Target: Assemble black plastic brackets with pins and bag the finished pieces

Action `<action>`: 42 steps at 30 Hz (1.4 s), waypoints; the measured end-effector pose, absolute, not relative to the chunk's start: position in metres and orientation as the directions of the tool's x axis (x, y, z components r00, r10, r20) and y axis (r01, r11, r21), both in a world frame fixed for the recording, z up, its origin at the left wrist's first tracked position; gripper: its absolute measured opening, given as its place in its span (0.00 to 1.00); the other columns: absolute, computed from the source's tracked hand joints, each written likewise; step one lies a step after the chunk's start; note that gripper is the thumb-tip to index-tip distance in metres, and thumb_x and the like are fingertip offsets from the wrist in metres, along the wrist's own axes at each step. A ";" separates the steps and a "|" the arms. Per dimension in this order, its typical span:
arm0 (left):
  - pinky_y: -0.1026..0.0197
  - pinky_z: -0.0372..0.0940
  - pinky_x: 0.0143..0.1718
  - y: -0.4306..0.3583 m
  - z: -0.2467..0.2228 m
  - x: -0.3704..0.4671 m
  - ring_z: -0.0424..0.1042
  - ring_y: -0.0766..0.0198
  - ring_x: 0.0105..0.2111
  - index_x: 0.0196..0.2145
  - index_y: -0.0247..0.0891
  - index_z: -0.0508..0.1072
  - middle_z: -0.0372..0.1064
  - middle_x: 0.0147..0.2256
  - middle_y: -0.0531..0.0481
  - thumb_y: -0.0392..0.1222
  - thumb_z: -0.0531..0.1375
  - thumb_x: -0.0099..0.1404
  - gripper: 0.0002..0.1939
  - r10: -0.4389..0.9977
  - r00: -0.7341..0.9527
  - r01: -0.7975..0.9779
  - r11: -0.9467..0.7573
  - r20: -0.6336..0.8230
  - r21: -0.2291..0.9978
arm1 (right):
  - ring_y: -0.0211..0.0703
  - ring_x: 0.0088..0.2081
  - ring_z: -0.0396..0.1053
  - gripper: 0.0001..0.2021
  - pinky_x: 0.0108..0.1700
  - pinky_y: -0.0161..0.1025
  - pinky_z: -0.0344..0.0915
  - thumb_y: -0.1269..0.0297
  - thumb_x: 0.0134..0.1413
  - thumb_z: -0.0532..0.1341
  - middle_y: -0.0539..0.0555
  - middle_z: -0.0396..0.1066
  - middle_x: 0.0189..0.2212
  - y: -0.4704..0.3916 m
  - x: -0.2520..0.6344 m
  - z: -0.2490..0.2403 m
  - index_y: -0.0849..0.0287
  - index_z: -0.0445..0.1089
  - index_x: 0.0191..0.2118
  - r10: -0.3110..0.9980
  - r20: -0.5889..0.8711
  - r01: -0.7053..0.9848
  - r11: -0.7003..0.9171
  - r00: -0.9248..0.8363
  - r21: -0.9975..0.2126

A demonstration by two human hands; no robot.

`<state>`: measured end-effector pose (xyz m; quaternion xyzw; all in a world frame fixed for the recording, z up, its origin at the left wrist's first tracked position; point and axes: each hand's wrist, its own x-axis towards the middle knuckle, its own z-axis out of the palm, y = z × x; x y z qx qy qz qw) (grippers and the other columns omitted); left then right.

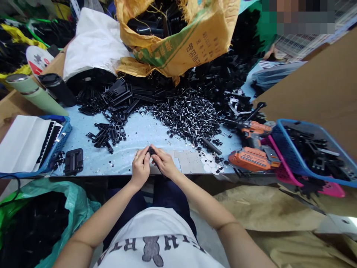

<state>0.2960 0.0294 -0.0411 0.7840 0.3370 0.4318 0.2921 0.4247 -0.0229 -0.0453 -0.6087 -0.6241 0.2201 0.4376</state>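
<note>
My left hand (141, 165) and my right hand (165, 162) meet at the front edge of the blue-covered table (139, 130). Between their fingertips both pinch a small black part (151, 150), mostly covered by the fingers. Left of the hands lies a small group of black plastic pieces (107, 134). Beyond them spreads a heap of small black pieces with silvery pins (192, 113). White round discs (208, 162) lie to the right, near an orange cordless drill (252, 158).
A yellow sack (181, 48) and white sack (93, 41) stand behind the heaps. Blue baskets flank the table, one with papers (63, 137), one with black parts (281, 128). A green bottle (41, 98) stands back left. A green bag (80, 204) sits below left.
</note>
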 end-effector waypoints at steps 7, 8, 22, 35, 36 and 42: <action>0.36 0.46 0.58 0.041 -0.052 0.300 0.60 0.52 0.54 0.56 0.47 0.63 0.63 0.52 0.43 0.27 0.52 0.59 0.28 0.371 0.902 0.297 -0.905 0.221 0.304 | 0.49 0.51 0.61 0.20 0.50 0.44 0.59 0.65 0.64 0.43 0.62 0.66 0.50 -0.008 0.616 -0.018 0.62 0.64 0.54 0.753 0.301 0.809 -0.520 0.585 -0.273; 0.36 0.44 0.58 0.045 -0.049 0.303 0.62 0.53 0.52 0.54 0.47 0.65 0.66 0.48 0.45 0.26 0.51 0.60 0.27 0.262 0.950 0.217 -0.945 0.167 0.245 | 0.51 0.51 0.59 0.19 0.49 0.45 0.58 0.69 0.62 0.43 0.64 0.65 0.49 -0.007 0.649 -0.013 0.64 0.64 0.53 0.689 0.302 0.748 -0.641 0.659 -0.169; 0.53 0.60 0.39 0.046 -0.041 0.296 0.67 0.56 0.37 0.52 0.37 0.67 0.70 0.36 0.43 0.28 0.49 0.62 0.21 0.505 0.863 0.505 -0.863 0.027 0.000 | 0.53 0.47 0.61 0.26 0.46 0.47 0.55 0.72 0.52 0.56 0.70 0.66 0.45 0.010 0.811 0.013 0.71 0.55 0.58 0.392 0.103 0.402 -0.909 0.914 -0.108; 0.58 0.67 0.39 0.039 -0.032 0.326 0.71 0.63 0.38 0.57 0.39 0.58 0.66 0.46 0.42 0.49 0.48 0.68 0.23 0.719 0.684 0.137 -0.298 0.128 0.945 | 0.39 0.29 0.63 0.09 0.32 0.36 0.59 0.58 0.53 0.57 0.52 0.66 0.28 -0.076 0.579 0.013 0.59 0.64 0.34 0.983 -0.054 0.800 -0.173 0.174 -0.575; 0.58 0.67 0.39 0.036 -0.026 0.329 0.71 0.64 0.37 0.54 0.38 0.62 0.68 0.43 0.43 0.49 0.50 0.67 0.21 0.713 0.691 0.100 -0.262 0.122 0.960 | 0.39 0.29 0.63 0.10 0.32 0.36 0.59 0.57 0.53 0.58 0.52 0.67 0.29 -0.082 0.555 0.011 0.59 0.64 0.36 0.995 -0.083 0.785 -0.098 0.059 -0.611; 0.53 0.58 0.53 0.036 -0.018 0.317 0.60 0.56 0.54 0.59 0.38 0.56 0.60 0.54 0.39 0.53 0.50 0.66 0.27 0.429 0.883 0.064 -0.510 0.189 0.858 | 0.38 0.28 0.67 0.21 0.31 0.34 0.60 0.49 0.63 0.44 0.51 0.69 0.28 -0.092 0.506 -0.006 0.58 0.63 0.48 0.918 -0.225 0.609 0.021 -0.326 -0.793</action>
